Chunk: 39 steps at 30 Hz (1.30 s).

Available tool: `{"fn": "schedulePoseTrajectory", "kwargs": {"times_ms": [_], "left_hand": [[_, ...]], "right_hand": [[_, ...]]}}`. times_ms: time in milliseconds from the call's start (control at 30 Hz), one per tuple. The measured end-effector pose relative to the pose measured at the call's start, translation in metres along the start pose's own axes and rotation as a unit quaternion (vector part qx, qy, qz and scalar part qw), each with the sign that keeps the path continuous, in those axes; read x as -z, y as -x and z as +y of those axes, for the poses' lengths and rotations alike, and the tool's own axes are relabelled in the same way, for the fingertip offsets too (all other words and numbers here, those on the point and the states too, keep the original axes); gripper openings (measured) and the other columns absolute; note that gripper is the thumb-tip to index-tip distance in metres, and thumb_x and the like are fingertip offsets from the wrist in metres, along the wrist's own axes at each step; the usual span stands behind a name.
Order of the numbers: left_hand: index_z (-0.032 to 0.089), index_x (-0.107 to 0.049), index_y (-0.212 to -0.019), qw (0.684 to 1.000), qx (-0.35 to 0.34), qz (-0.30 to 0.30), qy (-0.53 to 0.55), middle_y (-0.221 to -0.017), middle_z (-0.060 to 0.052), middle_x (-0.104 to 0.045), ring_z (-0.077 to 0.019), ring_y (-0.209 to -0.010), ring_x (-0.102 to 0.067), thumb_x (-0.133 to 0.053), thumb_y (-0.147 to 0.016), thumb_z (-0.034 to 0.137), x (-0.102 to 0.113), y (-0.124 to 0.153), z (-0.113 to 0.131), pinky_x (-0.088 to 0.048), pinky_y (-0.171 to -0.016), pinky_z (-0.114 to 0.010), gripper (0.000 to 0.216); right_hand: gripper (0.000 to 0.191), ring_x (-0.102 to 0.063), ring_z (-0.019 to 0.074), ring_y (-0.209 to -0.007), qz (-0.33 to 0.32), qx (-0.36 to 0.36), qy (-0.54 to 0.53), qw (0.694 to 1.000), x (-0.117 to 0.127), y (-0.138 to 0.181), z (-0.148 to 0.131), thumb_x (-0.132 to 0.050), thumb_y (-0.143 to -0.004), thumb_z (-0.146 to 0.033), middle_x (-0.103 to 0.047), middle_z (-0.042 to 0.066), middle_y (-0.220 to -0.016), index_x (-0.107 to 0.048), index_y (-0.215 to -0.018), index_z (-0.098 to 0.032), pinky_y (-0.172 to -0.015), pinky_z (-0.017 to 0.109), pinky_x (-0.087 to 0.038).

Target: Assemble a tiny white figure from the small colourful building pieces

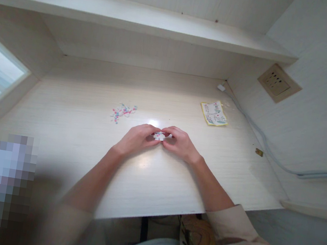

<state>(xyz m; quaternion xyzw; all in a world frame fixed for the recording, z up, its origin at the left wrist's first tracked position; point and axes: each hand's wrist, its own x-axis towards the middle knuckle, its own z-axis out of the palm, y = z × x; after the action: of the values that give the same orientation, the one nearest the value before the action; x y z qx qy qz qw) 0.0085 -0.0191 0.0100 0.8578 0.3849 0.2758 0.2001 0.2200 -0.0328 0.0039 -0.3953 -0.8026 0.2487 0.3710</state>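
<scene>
Two hands, head view: left hand (138, 137) and right hand (181, 144), fingertips nearly closed, pinching a small white piece (159, 136) between them, mid-desk (148, 182); can't tell if it touches the top. Looks light, probably fragile; I'd take it by its left and right edges. Pink and blue bits (125, 110) farther left, printed card (214, 114) far right.

Centre: I see a white piece (158, 136) with pink and blue marks | left of centre: pink-and-blue bits (126, 111) | right of centre: yellow-edged white sheet (214, 114) | lower right: tan sleeve (238, 225)
</scene>
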Motion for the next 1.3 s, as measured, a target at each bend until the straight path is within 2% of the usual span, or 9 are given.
{"fn": "schedulePoseTrajectory", "kwargs": {"times_ms": [200,400,600,867,1300], "left_hand": [[0.021,-0.068,-0.111,0.994,0.035,0.036,0.098,-0.096,-0.004,-0.073,-0.0130,-0.070,-0.065,-0.066,-0.081,0.029,-0.002,-0.001,0.001,-0.052,-0.067,-0.024,0.031],[0.016,-0.065,-0.115,0.987,0.063,0.070,0.127,-0.095,-0.007,-0.073,-0.0137,-0.069,-0.065,-0.072,-0.076,0.033,-0.004,0.000,-0.002,-0.054,-0.067,-0.026,0.043],[0.015,-0.065,-0.114,0.980,0.064,0.091,0.166,-0.098,-0.009,-0.072,-0.0149,-0.073,-0.066,-0.074,-0.075,0.035,-0.004,0.001,-0.003,-0.056,-0.066,-0.027,0.044],[0.016,-0.067,-0.104,0.974,0.085,0.115,0.176,-0.084,-0.007,-0.072,-0.0163,-0.071,-0.066,-0.077,-0.071,0.041,-0.005,0.001,-0.007,-0.055,-0.064,-0.028,0.043],[0.016,-0.068,-0.107,0.966,0.105,0.107,0.213,-0.082,-0.006,-0.072,-0.0167,-0.069,-0.066,-0.082,-0.064,0.040,-0.003,0.000,-0.006,-0.055,-0.063,-0.029,0.051]], "right_hand": [[0.041,-0.066,0.0159,-0.085,0.012,-0.062,-0.071,0.995,-0.003,0.000,0.000,-0.063,-0.076,-0.017,-0.070,0.006,-0.102,-0.062,-0.117,-0.020,-0.072,0.027,-0.053],[0.045,-0.067,0.0163,-0.084,0.025,-0.101,-0.182,0.978,-0.008,0.000,0.002,-0.067,-0.077,-0.025,-0.071,0.008,-0.103,-0.061,-0.120,-0.019,-0.072,0.029,-0.055],[0.047,-0.068,0.0173,-0.087,0.027,-0.123,-0.256,0.959,-0.012,0.000,0.005,-0.070,-0.077,-0.033,-0.070,0.009,-0.103,-0.060,-0.121,-0.019,-0.076,0.031,-0.056],[0.049,-0.068,0.0169,-0.083,0.040,-0.136,-0.264,0.954,-0.014,0.000,0.008,-0.073,-0.075,-0.035,-0.071,0.009,-0.100,-0.061,-0.120,-0.020,-0.076,0.032,-0.056],[0.043,-0.069,0.0180,-0.085,0.083,-0.157,-0.271,0.946,-0.015,-0.004,0.006,-0.075,-0.073,-0.040,-0.073,0.006,-0.093,-0.067,-0.110,-0.020,-0.080,0.033,-0.057]]}}
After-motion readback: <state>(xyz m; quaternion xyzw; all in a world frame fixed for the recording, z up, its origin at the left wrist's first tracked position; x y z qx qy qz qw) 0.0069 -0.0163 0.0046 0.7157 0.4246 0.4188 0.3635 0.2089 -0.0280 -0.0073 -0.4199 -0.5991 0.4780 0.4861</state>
